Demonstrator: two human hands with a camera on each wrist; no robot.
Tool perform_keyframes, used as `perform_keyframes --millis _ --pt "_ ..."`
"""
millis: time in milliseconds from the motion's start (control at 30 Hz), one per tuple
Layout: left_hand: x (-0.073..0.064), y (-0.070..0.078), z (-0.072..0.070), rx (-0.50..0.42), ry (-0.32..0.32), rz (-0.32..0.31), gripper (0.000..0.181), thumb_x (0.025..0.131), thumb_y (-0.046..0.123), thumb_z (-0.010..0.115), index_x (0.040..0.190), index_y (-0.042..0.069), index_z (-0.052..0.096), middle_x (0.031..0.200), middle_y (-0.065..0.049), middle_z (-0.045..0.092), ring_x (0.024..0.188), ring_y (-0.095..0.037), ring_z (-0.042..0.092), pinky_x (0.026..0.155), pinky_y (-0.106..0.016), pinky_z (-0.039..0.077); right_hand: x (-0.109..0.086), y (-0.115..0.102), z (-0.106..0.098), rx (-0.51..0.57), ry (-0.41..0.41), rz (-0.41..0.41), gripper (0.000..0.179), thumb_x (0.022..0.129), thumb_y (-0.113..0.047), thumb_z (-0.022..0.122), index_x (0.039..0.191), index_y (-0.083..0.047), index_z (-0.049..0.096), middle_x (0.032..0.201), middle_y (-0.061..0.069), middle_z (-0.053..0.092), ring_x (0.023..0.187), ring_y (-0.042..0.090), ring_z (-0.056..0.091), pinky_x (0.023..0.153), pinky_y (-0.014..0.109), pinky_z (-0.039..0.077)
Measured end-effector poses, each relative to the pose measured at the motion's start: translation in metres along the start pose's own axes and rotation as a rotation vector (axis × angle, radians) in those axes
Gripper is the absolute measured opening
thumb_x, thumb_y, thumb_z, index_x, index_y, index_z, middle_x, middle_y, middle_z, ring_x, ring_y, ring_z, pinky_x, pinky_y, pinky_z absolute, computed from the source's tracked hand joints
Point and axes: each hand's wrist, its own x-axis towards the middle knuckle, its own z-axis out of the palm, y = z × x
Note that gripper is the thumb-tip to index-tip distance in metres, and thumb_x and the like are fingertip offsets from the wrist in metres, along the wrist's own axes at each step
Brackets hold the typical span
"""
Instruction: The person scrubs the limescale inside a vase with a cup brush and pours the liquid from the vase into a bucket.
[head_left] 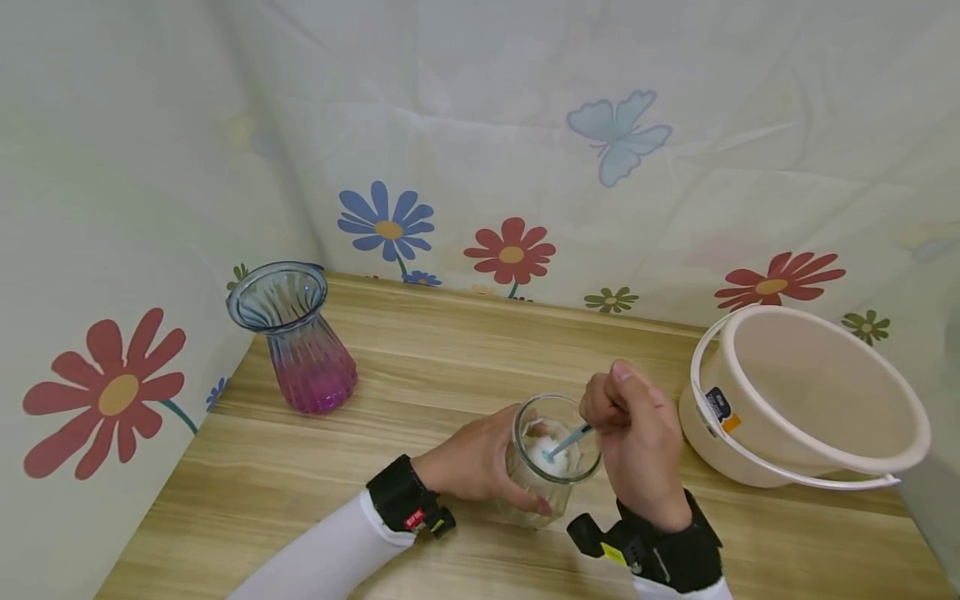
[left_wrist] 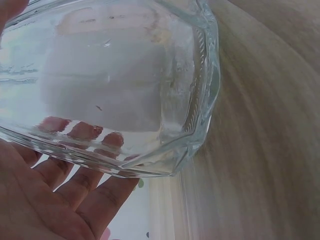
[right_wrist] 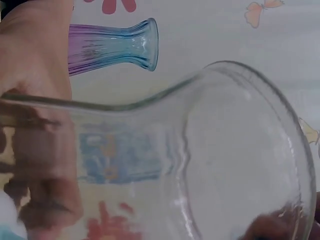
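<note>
- The glass jar [head_left: 561,492] is held left of the bucket [head_left: 761,437], its side gripped by the left hand [head_left: 476,458].
- A blue stick [head_left: 573,438] is pinched by the right hand [head_left: 639,433], just left of the bucket; its white head [head_left: 560,465] is seen inside the jar.
- A blue-and-pink vase [head_left: 311,358] is stood on the surface [head_left: 420,367], well left of the bucket.

Soft, diffuse light leaves pale glare on the glass jar [left_wrist: 107,85].
</note>
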Motion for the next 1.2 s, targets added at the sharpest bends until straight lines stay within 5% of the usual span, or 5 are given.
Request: perform_keyframes --millis 200,500,767,967,1200 --pt "0.001 -0.001 0.001 -0.008 0.0 -0.002 0.091 0.066 0.064 0.09 0.139 0.029 0.048 0.124 0.015 0.058 0.108 -0.002 0.059 0.091 -0.021 0.051 -0.002 -0.002 0.002 0.029 -0.034 -0.088 0.038 0.111 0.0 0.016 0.074 -0.007 0.022 0.066 0.003 0.021 0.058 0.017 0.019 0.058 0.035 0.014" --pt "0.001 0.0 0.001 -0.018 -0.019 -0.024 0.097 0.066 0.065 0.091 0.143 0.027 0.046 0.127 0.014 0.058 0.11 -0.003 0.058 0.094 -0.022 0.05 -0.02 -0.02 0.024 -0.085 -0.087 -0.24 0.035 0.104 0.014 0.016 0.074 0.001 0.029 0.068 0.005 0.026 0.061 0.018 0.027 0.058 0.032 0.021" --pt "0.0 -0.001 0.001 -0.031 -0.025 -0.01 0.097 0.068 0.063 0.09 0.145 0.028 0.045 0.13 0.013 0.057 0.115 -0.003 0.058 0.099 -0.024 0.05 -0.029 -0.032 0.037 -0.12 -0.191 -0.376 0.033 0.107 0.008 0.018 0.077 0.004 0.028 0.072 0.005 0.027 0.065 0.015 0.032 0.059 0.028 0.023" --pt "0.0 -0.001 0.002 -0.059 -0.038 -0.027 0.103 0.066 0.063 0.091 0.149 0.031 0.041 0.137 0.013 0.058 0.119 -0.003 0.058 0.1 -0.025 0.05 -0.022 -0.024 0.031 -0.207 -0.166 -0.27 0.033 0.107 0.01 0.019 0.078 0.002 0.031 0.07 0.004 0.029 0.061 0.014 0.03 0.053 0.029 0.023" --pt "0.001 0.003 0.001 -0.061 -0.039 -0.017 0.105 0.065 0.06 0.093 0.151 0.029 0.041 0.135 0.013 0.058 0.118 -0.004 0.058 0.099 -0.025 0.051 -0.017 -0.014 0.026 -0.483 -0.129 -0.037 0.038 0.109 0.007 0.027 0.077 -0.005 0.044 0.065 0.002 0.035 0.056 0.015 0.032 0.05 0.031 0.027"
